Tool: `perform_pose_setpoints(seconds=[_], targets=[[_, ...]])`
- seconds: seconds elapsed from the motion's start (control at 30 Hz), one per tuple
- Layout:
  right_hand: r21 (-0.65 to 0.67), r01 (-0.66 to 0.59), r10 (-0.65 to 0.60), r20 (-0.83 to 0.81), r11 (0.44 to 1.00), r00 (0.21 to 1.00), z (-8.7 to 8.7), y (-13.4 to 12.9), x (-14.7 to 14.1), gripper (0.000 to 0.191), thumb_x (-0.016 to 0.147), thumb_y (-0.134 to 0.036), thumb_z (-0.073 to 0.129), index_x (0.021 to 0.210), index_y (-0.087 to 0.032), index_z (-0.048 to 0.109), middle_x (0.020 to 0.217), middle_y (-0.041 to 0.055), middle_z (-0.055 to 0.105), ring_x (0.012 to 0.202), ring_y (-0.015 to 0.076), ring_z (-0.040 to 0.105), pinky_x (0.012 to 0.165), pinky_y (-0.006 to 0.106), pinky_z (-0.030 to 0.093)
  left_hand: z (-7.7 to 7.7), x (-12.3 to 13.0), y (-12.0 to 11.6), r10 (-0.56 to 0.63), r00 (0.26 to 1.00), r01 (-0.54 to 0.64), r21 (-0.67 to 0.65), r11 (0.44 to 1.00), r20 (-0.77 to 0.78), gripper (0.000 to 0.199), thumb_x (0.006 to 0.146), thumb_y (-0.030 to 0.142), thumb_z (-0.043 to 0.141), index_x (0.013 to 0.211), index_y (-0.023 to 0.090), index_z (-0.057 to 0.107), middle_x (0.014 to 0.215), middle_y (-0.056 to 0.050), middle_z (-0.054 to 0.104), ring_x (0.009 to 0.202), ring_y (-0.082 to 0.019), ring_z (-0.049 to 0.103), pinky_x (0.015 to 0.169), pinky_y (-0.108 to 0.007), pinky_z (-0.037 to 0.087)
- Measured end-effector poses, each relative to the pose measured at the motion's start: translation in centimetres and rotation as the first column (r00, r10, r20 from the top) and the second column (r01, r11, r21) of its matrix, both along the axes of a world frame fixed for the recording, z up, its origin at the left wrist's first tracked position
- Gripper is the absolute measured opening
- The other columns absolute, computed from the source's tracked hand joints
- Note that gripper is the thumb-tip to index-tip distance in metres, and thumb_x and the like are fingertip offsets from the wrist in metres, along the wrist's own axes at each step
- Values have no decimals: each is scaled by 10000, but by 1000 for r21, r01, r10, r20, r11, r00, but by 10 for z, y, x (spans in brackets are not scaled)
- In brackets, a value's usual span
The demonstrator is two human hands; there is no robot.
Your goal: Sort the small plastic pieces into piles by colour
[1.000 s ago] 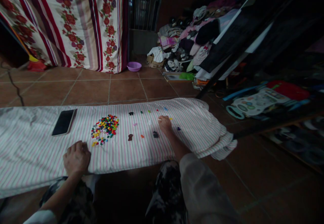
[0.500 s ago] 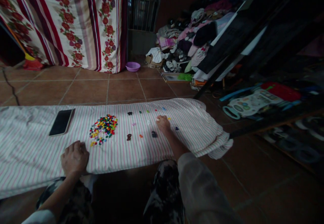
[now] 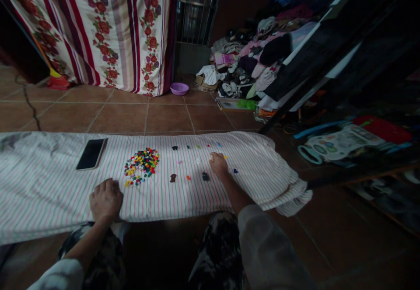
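My right hand [image 3: 218, 164] is over the right part of the striped cloth, its fingers pinched together. Whatever is between the fingertips is too small to make out. Around it lie tiny coloured pieces in small groups: white pieces [image 3: 198, 161], dark grey pieces [image 3: 205, 176], a yellow piece [image 3: 225, 157] and a dark blue piece [image 3: 235, 171]. My left hand [image 3: 106, 199] rests on the cloth near its front edge, fingers curled in, with nothing showing in them. Just beyond it sits a heap of mixed coloured small pieces [image 3: 144, 164].
A striped cloth [image 3: 49, 193] covers the long low surface. On it lies a phone [image 3: 92, 154], left of the heap. Brown [image 3: 173, 178], orange [image 3: 188, 177] and black pieces [image 3: 175, 148] lie mid-cloth. Beyond are a purple basin [image 3: 179, 89] and piled clothes [image 3: 249, 58].
The whole view has shifted, so the scene sits further right in the picture. Both hands stay at about the same places on the cloth, with the right one still pinched.
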State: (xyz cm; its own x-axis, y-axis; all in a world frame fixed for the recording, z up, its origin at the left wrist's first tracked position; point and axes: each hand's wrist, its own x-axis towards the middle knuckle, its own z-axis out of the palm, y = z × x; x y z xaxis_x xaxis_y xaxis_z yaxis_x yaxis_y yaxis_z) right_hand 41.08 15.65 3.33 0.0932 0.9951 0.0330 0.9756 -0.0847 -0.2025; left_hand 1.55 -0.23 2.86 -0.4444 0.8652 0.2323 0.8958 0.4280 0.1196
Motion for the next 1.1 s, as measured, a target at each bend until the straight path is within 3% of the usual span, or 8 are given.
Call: perform_pose_setpoints(seconds=[0.13,0.3,0.47,0.63,0.77,0.97,1.1], targets=[[116,-9,7,19,993,1000,17,-3,-19,387,882,-219,504,1255,-171,596,1174,132,599,1066,232,549,881,293,419,-5,-2,0,-10,1000,9,44,999,7,327,911,280,355,1081,120,584,1068,-143,657,1005,-277,546,798,-382,361],[218,-206,229,-88,954,969,32,-7,-72,343,924,-225,441,1209,-192,628,1172,100,608,1050,210,563,917,284,413,-11,-4,2,-10,999,6,105,994,42,321,915,264,353,1072,113,589,1009,-149,657,990,-267,554,809,-381,364],[191,-435,470,-210,880,857,25,-27,-140,314,924,-191,445,1144,-229,666,1097,56,626,967,168,595,896,250,438,-14,-3,3,-3,997,-12,176,984,81,315,939,255,333,1077,107,575,1149,-159,638,1095,-258,538,879,-383,362],[103,-611,613,-278,785,740,14,-52,-192,262,931,-195,471,1061,-230,696,1069,48,622,961,150,600,884,238,452,-16,-4,3,-10,997,-5,189,982,79,294,944,255,346,1067,123,578,1227,-149,617,1160,-263,516,925,-393,346],[31,-662,646,-256,749,719,11,-59,-218,259,935,-199,479,1072,-231,698,1082,58,619,1009,160,589,888,246,454,-16,-4,3,-11,997,-2,185,983,70,297,949,249,331,1053,129,582,1226,-141,617,1157,-265,517,924,-393,341],[-99,-610,590,-173,786,789,8,-55,-235,306,952,-209,428,1119,-255,680,1121,66,603,1027,170,586,863,261,460,-13,-4,3,-23,998,11,178,984,65,273,936,233,356,1049,130,583,1228,-143,610,1146,-271,512,915,-400,340],[-128,-608,588,-161,784,793,6,-51,-240,330,957,-207,408,1162,-257,661,1145,70,596,1050,172,578,889,264,450,-17,-5,4,-27,999,21,193,981,27,249,933,223,367,1024,139,583,1206,-132,621,1109,-268,529,889,-399,353]])
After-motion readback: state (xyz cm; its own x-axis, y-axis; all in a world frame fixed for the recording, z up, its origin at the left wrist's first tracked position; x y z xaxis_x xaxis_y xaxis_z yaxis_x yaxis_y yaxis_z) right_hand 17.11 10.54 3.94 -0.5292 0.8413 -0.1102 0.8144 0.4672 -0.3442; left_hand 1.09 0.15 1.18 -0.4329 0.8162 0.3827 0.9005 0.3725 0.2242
